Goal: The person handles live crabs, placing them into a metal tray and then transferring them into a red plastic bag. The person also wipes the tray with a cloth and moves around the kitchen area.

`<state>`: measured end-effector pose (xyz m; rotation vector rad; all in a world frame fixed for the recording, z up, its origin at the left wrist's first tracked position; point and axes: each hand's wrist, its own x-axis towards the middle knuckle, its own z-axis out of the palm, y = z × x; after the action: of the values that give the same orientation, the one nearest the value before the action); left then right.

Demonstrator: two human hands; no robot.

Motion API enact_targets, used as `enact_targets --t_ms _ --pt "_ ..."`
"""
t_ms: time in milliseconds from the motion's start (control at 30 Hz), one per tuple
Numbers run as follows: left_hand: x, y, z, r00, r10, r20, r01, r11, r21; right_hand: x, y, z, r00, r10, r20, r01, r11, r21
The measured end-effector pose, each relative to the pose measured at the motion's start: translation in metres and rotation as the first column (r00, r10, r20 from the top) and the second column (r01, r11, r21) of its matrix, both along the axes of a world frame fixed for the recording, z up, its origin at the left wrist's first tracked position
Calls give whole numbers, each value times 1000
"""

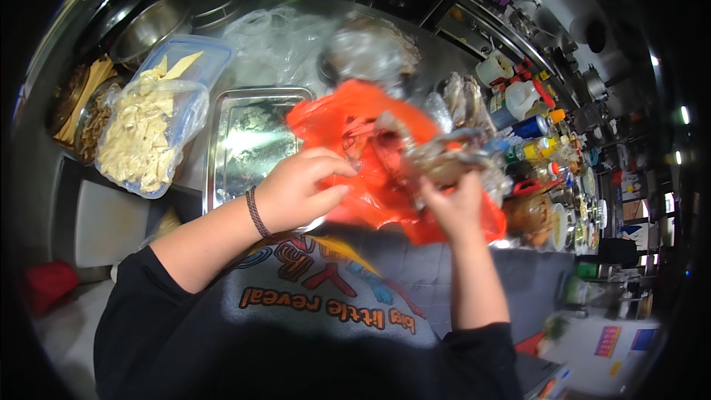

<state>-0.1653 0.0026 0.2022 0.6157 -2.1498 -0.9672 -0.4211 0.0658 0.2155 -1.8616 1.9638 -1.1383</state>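
A red plastic bag (389, 200) lies spread on the steel counter, with reddish pieces of food inside, too blurred to name. My right hand (458, 200) grips a greyish-brown piece of raw food (444, 164), perhaps meat or seafood, over the bag's right part. At the bag's left side is my left hand (303, 189), its thumb and forefinger apart and nothing between them. A shallow rectangular steel tray (214, 139) sits beside the bag, partly behind my left hand and forearm. Behind the bag, a blurred clear plastic bag (364, 55) holds something brownish.
To the left is a plastic-wrapped container (139, 139) of pale sliced food, near metal bowls (153, 28). Thin clear plastic (272, 39) covers part of the counter behind the tray. Bottles (527, 128), jars and a lidded tub of brown food (527, 219) crowd the right side.
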Motion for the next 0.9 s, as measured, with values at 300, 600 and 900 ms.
enact_targets --t_ms 300,600,900 --pt "8 -12 39 740 -47 -671 672 33 740 47 -35 116 769 631 -106 -543 556 -629" --pt "73 -22 15 439 290 -850 814 272 513 135 -95 97 327 513 -794 -936 291 -197" --pt "78 -32 -69 402 644 -651 470 465 750 132 -192 41 622 690 -371 -671 713 204"
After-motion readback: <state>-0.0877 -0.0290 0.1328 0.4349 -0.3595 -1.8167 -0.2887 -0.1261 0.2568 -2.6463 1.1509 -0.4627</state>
